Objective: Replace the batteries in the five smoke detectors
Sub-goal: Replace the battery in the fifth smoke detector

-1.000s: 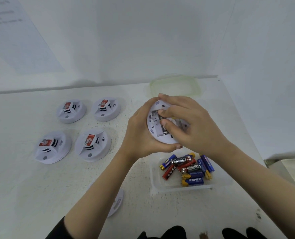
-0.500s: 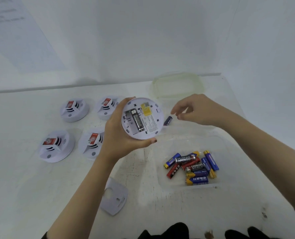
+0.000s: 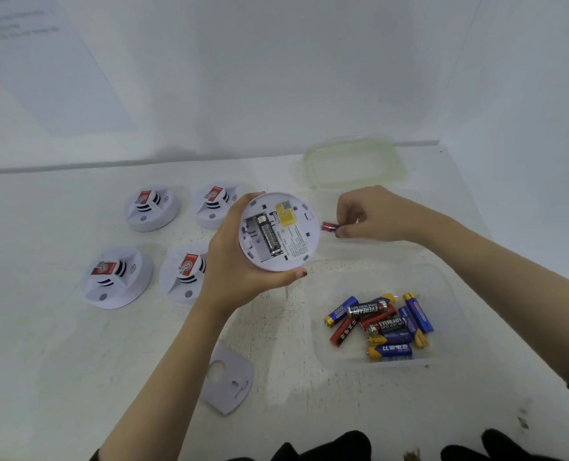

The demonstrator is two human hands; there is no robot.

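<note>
Fingers of the left hand (image 3: pixel 240 261) curl round the rim of a white smoke detector (image 3: pixel 281 231), thumb on its near edge, holding it above the table (image 3: pixel 60 361) with its back turned up to the camera. Its battery bay is open: one black battery (image 3: pixel 270 237) sits in the right-hand slot, and the slot to its left shows bare plastic. A yellow sticker and a printed label lie beside the bay.

Just to the right of the detector's rim, the right hand (image 3: pixel 376 214) pinches a red battery (image 3: pixel 329 226) between thumb and fingertips, its free end pointing at the detector, close to it but not touching.

Nearer the camera on the right stands a clear plastic tub (image 3: pixel 442 357) holding a loose heap of batteries (image 3: pixel 381 322) (blue-and-gold, red, and black ones marked Eveready), lying crosswise over one another. Its green-rimmed lid (image 3: pixel 398 161) lies flat at the back of the table.

Four more detectors rest face up on the left in two rows: back left (image 3: pixel 152 207), back right (image 3: pixel 215 204), front left (image 3: pixel 117 277) and front right (image 3: pixel 183 274), the last partly hidden behind the left wrist. A white cover plate (image 3: pixel 228 377) lies flat near the left forearm.
</note>
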